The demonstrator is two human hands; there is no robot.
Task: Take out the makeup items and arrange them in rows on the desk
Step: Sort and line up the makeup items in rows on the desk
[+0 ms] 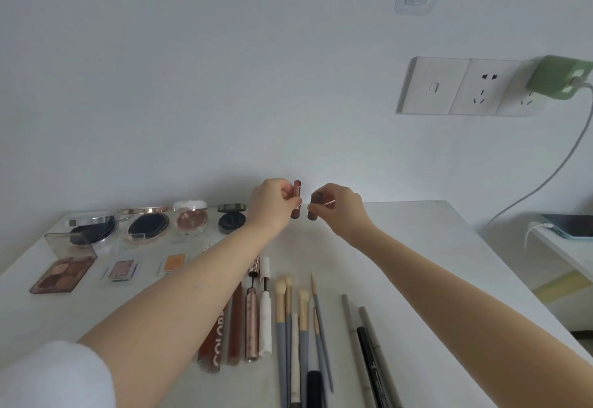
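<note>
Above the desk (417, 231), left hand (272, 204) gripping lipstick (296, 197), right hand (340, 207) pinching cap (316, 204), compacts (147, 228) behind, brushes (288, 327) below

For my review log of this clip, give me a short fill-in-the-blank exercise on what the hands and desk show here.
1. Each hand holds a small ____ tube above the desk.
2. The charger plugged into the wall is ____.
3. The brushes lie ____ of the four round compacts.
4. The palette lies on the desk's ____ side.

Missing words: brown; green; nearer; left
</note>
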